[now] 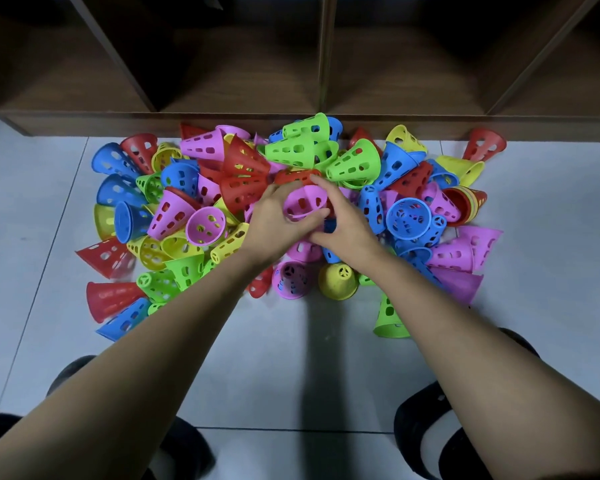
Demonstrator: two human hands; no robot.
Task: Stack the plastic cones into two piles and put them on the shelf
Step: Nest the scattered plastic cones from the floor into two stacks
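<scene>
Several perforated plastic cones in red, blue, green, yellow and pink lie in a loose heap [174, 216] on the floor in front of a dark wooden shelf [243, 71]. Over the middle of the heap, my left hand [274, 225] and my right hand [343, 218] meet around a pink cone [303, 202] with its wide mouth facing up. Both hands grip it, the left from the left side, the right from the right and front. A blue cone [329, 226] peeks out between my fingers just below the pink one.
The shelf's open compartments [413, 64] sit at floor level right behind the heap. A short nested stack of red and yellow cones [466, 202] lies at the right of the heap. Grey tiled floor [291, 358] stretches toward me, with my dark shoes [426, 420] at the bottom.
</scene>
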